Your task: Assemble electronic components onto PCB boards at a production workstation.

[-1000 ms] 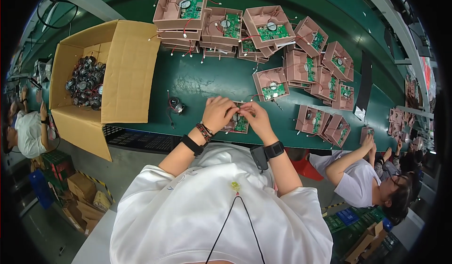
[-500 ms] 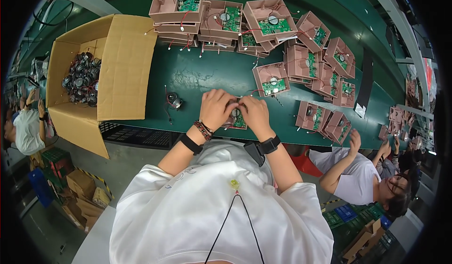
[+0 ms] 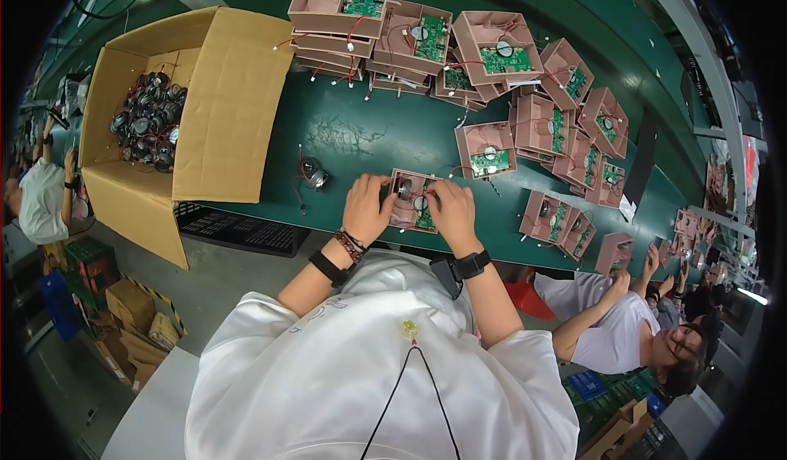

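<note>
Pink plastic housing (image 3: 402,217) lies on the green worktop (image 3: 352,136) between both hands: the left hand (image 3: 367,209) curves at its left side, the right hand (image 3: 452,211) bends over its right edge; whether either grips, I cannot tell. A loose speaker (image 3: 313,174) sits near the cardboard box (image 3: 232,107).

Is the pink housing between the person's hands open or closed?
Open: no lid covers the pink housing; a green circuit board and a round dark part show inside it.
</note>
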`<state>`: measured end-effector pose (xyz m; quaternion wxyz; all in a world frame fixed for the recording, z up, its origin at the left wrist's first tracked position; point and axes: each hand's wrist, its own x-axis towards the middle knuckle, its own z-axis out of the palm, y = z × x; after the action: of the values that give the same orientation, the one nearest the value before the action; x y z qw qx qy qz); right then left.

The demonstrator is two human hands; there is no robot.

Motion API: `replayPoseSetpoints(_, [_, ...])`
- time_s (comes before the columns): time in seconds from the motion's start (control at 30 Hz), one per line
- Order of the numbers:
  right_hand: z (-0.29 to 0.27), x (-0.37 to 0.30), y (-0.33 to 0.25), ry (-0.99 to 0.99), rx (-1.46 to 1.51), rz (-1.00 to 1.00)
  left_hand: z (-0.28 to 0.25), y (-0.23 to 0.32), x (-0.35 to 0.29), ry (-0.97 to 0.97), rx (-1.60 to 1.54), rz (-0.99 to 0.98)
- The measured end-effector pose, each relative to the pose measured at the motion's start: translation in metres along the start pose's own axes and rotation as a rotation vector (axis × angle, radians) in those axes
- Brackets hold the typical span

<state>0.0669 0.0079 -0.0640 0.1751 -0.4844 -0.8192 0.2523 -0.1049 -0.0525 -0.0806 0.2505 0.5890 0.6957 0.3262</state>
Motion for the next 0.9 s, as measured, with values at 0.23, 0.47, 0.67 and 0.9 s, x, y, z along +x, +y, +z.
replayPoseSetpoints(0.23, [0.005,-0.001,0.001,0.132,-0.104,-0.072,0.006,-0.006,-0.009,-0.02,-0.03,-0.016])
replayPoseSetpoints(0.47, [0.017,-0.002,0.011,0.202,-0.012,0.001,0.003,-0.007,-0.013,-0.136,-0.121,-0.103])
replayPoseSetpoints(0.67, [0.015,-0.001,0.009,0.187,-0.01,-0.003,0.004,-0.01,-0.015,-0.15,-0.141,-0.102])
replayPoseSetpoints(0.9, [0.013,0.001,0.006,0.176,-0.049,-0.003,0.007,-0.014,-0.015,-0.158,-0.121,-0.076])
